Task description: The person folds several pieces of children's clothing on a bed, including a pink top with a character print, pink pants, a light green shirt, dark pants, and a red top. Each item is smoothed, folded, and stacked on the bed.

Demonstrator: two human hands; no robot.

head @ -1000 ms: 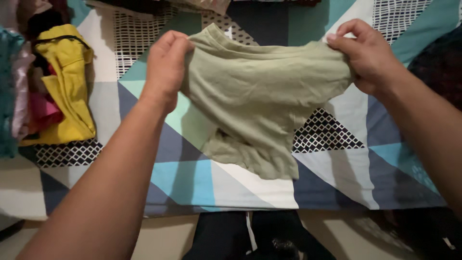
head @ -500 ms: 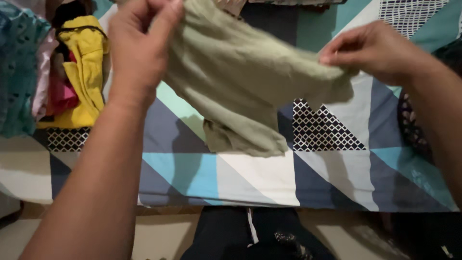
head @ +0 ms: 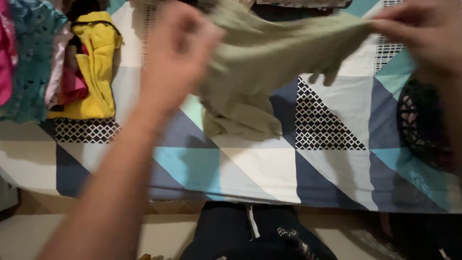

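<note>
Both my hands hold a pale olive-green garment (head: 269, 62) stretched above the bed. My left hand (head: 175, 53), blurred by motion, grips its left end. At the top right, my right hand (head: 423, 33) pinches its other end. The garment's lower part is bunched and rests on the bedsheet (head: 332, 163), which has a pattern of blue, teal, white and black-checked triangles.
A yellow garment (head: 98, 62) lies at the left on the bed beside pink and teal clothes (head: 26, 62). A dark lacy cloth (head: 423, 125) sits at the right edge. Below the bed's front edge are my dark trousers (head: 250, 233) and the floor.
The garment has swung up and to the right. My right hand rose toward the top right corner, my left hand moved right, and the cloth's lower part dropped bunched onto the sheet.
</note>
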